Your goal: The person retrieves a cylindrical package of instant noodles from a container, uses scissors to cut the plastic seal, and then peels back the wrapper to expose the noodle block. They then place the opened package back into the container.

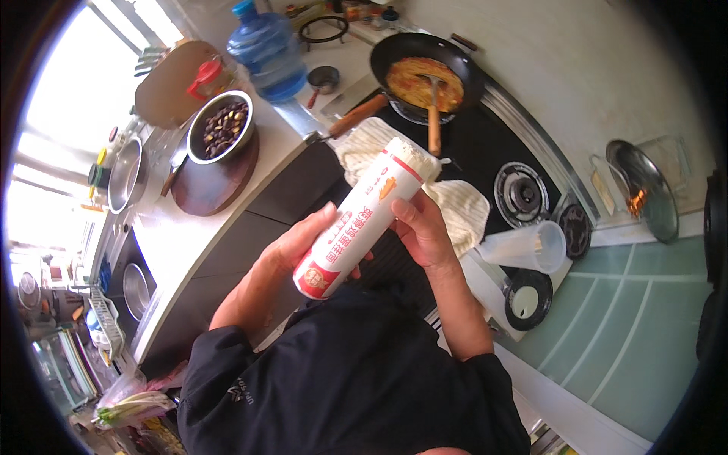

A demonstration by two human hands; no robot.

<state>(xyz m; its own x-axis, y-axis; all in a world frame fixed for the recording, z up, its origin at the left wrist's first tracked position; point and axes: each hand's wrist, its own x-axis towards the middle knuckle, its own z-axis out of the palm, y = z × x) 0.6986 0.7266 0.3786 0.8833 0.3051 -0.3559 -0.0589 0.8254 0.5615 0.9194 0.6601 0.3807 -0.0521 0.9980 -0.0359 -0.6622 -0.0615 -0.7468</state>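
A white-and-red paper-wrapped roll of dried noodles (364,222) is held at a tilt before my chest, its far end higher in the view. My left hand (301,236) grips it near the lower end, with fingertips showing from beneath. Around its right side, closer to the upper end, my right hand (421,227) is closed with the thumb on top. The wrapper bears printed writing. Beyond the roll, a black wok (421,45) on the stove holds an orange-yellow soupy food (406,85). A wooden-handled spatula (434,122) rests in that food.
Cream cloths (463,207) lie at the stove's front edge, near the bare burner (523,193). A translucent plastic container (529,247) lies at right. On the left counter, a metal bowl of dark pieces (222,128) sits on a round board (213,182); a blue water jug (267,54) stands behind.
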